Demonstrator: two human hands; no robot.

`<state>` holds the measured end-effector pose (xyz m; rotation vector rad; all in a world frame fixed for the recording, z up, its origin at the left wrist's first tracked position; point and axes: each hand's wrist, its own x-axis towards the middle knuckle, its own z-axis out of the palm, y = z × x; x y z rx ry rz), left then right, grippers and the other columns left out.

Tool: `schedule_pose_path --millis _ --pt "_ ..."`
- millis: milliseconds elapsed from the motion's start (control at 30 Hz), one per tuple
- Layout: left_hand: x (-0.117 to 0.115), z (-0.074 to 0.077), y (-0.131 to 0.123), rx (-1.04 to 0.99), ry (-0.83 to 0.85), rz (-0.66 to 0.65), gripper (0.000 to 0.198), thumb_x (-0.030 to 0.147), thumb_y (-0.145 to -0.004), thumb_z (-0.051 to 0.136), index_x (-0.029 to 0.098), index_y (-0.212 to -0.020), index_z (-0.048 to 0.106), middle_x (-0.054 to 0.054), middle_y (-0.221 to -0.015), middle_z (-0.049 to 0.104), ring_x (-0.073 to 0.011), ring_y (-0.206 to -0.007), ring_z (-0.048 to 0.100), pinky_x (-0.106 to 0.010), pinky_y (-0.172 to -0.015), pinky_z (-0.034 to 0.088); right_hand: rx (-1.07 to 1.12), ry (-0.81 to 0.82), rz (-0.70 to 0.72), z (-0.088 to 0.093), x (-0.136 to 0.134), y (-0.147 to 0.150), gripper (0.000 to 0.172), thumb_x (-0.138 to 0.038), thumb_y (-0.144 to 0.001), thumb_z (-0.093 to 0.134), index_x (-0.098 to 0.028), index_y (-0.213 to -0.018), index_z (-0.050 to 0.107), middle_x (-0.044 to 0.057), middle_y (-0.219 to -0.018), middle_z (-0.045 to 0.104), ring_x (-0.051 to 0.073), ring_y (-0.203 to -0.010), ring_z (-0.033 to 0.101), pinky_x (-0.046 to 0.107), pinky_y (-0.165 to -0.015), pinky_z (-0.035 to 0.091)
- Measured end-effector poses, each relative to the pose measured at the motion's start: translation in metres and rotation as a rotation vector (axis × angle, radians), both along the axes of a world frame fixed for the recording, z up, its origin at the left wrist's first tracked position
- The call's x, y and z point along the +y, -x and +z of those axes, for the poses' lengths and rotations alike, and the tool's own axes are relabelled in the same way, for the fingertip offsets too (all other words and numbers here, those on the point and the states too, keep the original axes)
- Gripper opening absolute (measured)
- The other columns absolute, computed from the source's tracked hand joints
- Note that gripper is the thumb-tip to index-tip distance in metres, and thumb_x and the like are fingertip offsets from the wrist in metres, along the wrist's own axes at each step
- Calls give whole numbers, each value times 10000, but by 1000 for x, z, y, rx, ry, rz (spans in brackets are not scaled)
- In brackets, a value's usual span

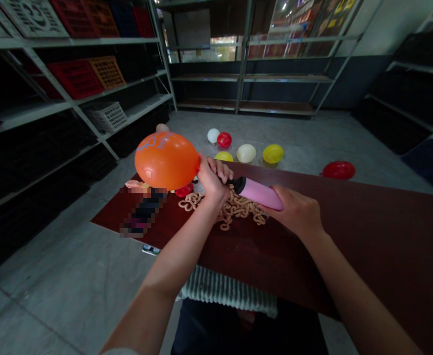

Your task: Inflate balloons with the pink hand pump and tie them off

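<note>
The left forearm [175, 251] and right forearm [353, 286] extended forward, converging at midline. The left hand [212, 185] was raised, its fingers [218, 170] curled closed. The right hand [292, 209] was cupped in a grip.

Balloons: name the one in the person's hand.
The orange balloon, held by the left hand at the end of the pink hand pump; the others lie loose on the floor or table.

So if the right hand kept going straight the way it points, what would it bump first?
Probably the left hand, just past the black end of the pink pump that the right hand holds. Depth is hard to judge here.
</note>
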<state>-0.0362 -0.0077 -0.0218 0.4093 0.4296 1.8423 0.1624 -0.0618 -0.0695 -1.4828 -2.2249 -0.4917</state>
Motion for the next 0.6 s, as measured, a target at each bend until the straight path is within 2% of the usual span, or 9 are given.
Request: schedule_pose_path --millis 300,467,600 --pt "6 1 19 -34 -7 27 596 472 -1008 357 181 -503 235 59 -380 239 -62 -296 225 -231 -372 234 -114 -171 4 -8 7 -36 468 -594 -860 551 -193 -1072 669 60 -860 732 196 -735 666 293 -632 429" --pt "15 0 39 -38 -36 56 596 456 -1010 360 178 -506 205 62 -394 227 -50 -301 224 -227 -377 227 -177 -257 3 -3 9 -62 426 -557 -858 586 -190 -1058 667 48 -860 725 174 -732 626 290 -634 378" --pt "20 1 53 -24 -17 82 589 450 -1017 333 180 -518 177 68 -398 202 -45 -298 217 -218 -377 225 -187 -290 -9 2 8 -70 428 -565 -865 576 -185 -1040 666 48 -862 721 173 -736 610 296 -633 354"
